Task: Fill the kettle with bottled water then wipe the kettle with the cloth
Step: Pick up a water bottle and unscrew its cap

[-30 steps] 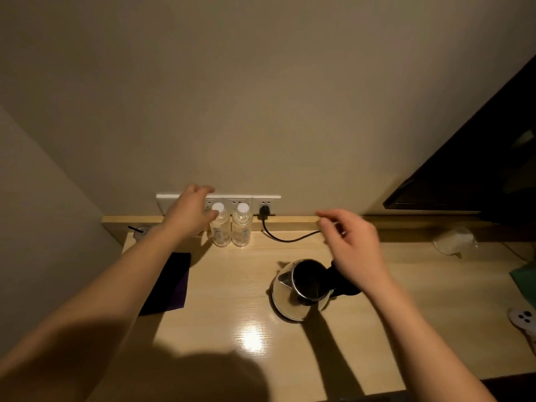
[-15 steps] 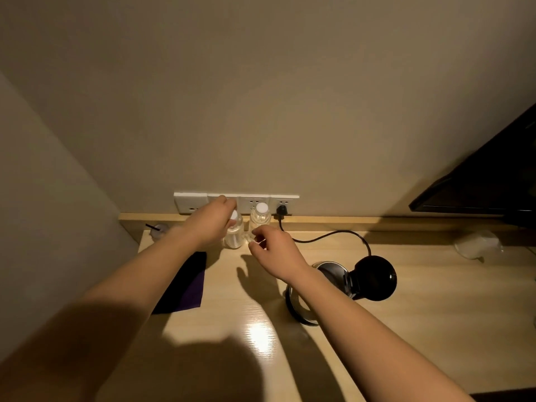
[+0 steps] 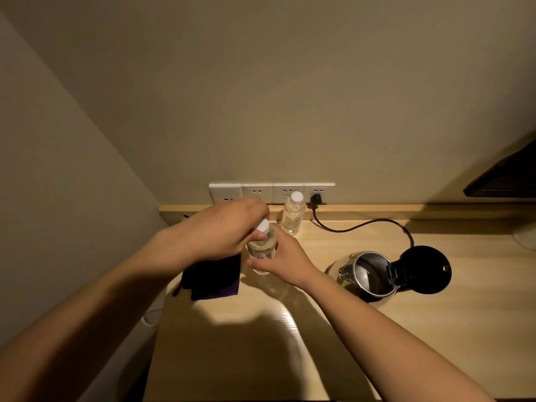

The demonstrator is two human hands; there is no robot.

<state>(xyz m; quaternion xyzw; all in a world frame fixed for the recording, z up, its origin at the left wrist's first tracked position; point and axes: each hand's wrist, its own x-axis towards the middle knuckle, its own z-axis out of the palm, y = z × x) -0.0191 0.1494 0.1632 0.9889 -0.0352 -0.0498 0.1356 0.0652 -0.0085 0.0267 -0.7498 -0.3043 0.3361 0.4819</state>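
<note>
Clear plastic bottle (image 3: 262,250) near the desk's (image 3: 319,343) back-left corner — right hand (image 3: 285,261) clasps its body, left hand (image 3: 224,232) pinches the cap (image 3: 262,226). Kettle (image 3: 367,275) open, unfilled; cloth (image 3: 214,278) untouched — everything remains.

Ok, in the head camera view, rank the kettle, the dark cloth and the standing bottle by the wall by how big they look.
1. kettle with its open lid.
2. dark cloth, partly hidden by the left hand, so unsure.
3. standing bottle, smallest, though farthest from the camera.
</note>
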